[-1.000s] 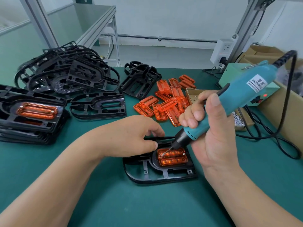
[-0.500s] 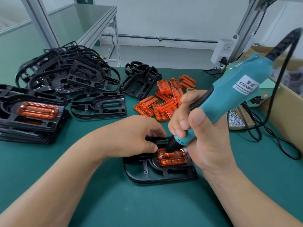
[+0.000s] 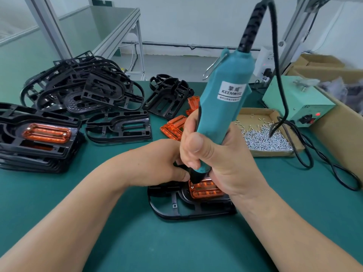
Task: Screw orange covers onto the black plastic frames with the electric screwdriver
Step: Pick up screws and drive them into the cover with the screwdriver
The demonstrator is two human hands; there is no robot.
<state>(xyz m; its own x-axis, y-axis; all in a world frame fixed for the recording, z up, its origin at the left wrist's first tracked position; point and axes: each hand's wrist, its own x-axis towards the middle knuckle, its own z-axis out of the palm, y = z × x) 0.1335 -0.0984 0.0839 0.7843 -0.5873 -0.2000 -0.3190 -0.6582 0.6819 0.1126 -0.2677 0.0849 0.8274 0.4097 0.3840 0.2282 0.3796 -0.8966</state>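
Your right hand (image 3: 220,160) is wrapped tight round the one screwdriver (image 3: 225,107), thumb up along the teal body. The tool stands almost upright, its black nose on the far left corner of the cover (image 3: 206,190). Your left hand (image 3: 157,161) lies just beside it, fingers curled down over the far rim of the frame (image 3: 176,209); its fingertips are hidden behind your right hand.

That frame lies flat on the tabletop (image 3: 137,242) near its front middle, with the single orange cover seated in it.

The screwdriver's white label reads KEENWISE under two Chinese characters. Its black cable (image 3: 279,75) loops up and down to the right.

Behind your hands lie loose covers (image 3: 174,126), three in sight and partly hidden. One bare frame lies alone (image 3: 119,126) left of them.

At the left edge sits one stack (image 3: 39,154) of frames, the top one carrying an orange cover. A tangled pile (image 3: 84,89) fills the far left corner; you cannot count it.

To the right, one cardboard tray (image 3: 275,116) holds a heap of screws (image 3: 263,138). One green control box (image 3: 298,103) stands behind it, a red lamp lit.
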